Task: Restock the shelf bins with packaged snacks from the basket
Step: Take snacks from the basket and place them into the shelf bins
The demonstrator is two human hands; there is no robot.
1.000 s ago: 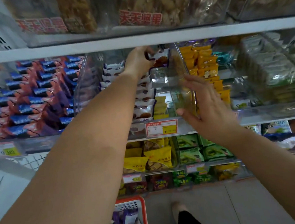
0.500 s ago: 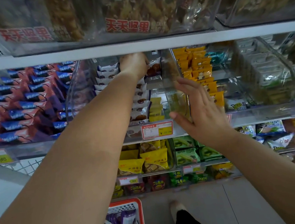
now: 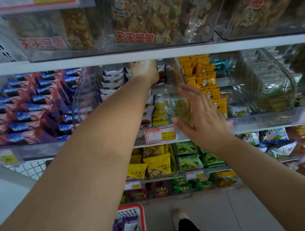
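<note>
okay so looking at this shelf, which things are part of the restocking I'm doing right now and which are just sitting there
In the job:
left hand, deep in the clear bin
right hand, flat against that bin
white snack packs
red basket

Just sitting there:
blue-and-red packs
yellow packs
price tag

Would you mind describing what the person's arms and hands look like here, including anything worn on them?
Both forearms are bare, with no sleeves in view. The left hand and right hand wear no gloves, and no watch, bracelet or ring is visible.
</note>
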